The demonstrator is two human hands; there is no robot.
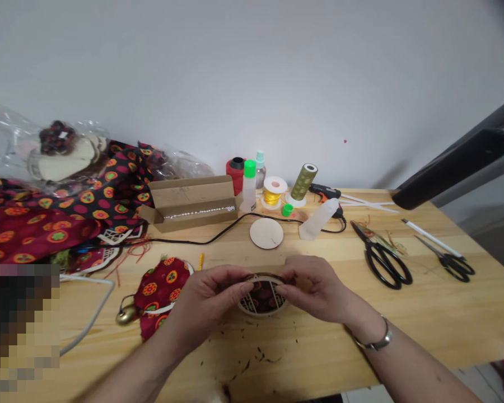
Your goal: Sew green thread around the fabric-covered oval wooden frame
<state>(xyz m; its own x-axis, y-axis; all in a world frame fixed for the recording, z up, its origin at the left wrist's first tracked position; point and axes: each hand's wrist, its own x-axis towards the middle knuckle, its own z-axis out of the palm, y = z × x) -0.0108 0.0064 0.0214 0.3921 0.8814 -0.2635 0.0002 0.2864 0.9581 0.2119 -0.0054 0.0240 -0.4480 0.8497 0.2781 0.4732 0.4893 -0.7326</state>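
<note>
Left hand (205, 302) and right hand (315, 288) come together, clamped on an oval wooden lattice frame (264, 296) backed with red printed fabric. Fingertips (246, 287) pinch its rim from both sides, an even hold that suits keeping the fabric flat. Beyond the frame lies a pale wooden disc (266, 233); left of it, a fabric-covered oval (159, 291) with a brass bell (126, 316); right of it, black-handled scissors (384, 263). Dark thread clippings (258, 354) lie in front of it.
</note>
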